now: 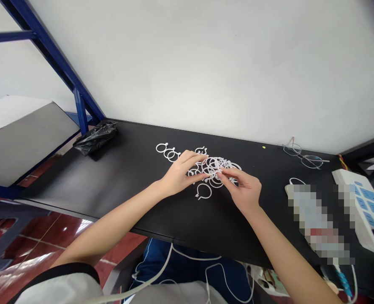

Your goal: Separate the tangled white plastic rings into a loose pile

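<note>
Workshop, black bench point(79, 185), blue steel rack point(79, 109)
</note>
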`<state>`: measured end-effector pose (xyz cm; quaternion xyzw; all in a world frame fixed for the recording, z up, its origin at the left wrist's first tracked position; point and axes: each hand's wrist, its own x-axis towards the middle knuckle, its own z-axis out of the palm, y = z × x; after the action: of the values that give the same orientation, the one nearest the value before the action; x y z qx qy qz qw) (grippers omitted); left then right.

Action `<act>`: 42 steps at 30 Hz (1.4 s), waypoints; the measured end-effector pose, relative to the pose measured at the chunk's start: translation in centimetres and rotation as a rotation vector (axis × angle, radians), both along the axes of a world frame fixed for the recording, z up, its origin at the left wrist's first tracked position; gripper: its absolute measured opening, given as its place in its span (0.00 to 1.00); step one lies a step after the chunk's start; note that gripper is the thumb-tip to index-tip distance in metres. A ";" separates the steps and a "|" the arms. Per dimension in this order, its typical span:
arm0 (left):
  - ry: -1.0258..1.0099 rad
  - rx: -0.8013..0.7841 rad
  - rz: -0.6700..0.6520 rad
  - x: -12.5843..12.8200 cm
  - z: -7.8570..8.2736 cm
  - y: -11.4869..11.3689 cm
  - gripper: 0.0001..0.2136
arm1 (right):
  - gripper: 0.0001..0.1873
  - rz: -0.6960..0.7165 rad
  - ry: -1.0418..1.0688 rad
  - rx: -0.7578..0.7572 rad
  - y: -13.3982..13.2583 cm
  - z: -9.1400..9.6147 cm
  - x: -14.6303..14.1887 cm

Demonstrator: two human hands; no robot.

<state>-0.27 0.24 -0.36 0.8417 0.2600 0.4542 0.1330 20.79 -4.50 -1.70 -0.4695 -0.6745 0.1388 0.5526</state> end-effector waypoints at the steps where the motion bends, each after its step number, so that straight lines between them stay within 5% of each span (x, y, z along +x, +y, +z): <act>1: 0.001 0.000 0.001 0.0 0.0 0.0 0.19 | 0.07 -0.003 -0.014 0.025 0.0 0.0 0.0; 11: 0.023 -0.052 -0.045 0.0 -0.4 0.0 0.19 | 0.02 -0.087 -0.085 0.036 -0.2 0.1 0.0; 30: 0.120 -0.061 -0.042 -0.7 0.4 0.7 0.17 | 0.05 -0.012 -0.088 0.036 -0.1 0.2 -0.3; 32: 0.198 -0.065 0.054 -1.7 0.6 1.6 0.15 | 0.09 0.008 -0.096 0.013 0.0 0.4 -0.2; 38: 0.468 -0.013 0.649 -5.2 0.0 4.1 0.15 | 0.09 -0.037 -0.074 0.004 0.3 0.5 0.1; 42: 0.627 -0.087 0.802 -5.9 -0.4 4.2 0.17 | 0.08 -0.041 -0.092 -0.002 0.2 0.8 -0.1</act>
<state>-6.21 4.43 -0.77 0.7652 0.6087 0.1836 -0.1013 20.71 -4.35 -0.87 -0.4899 -0.6892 0.1062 0.5231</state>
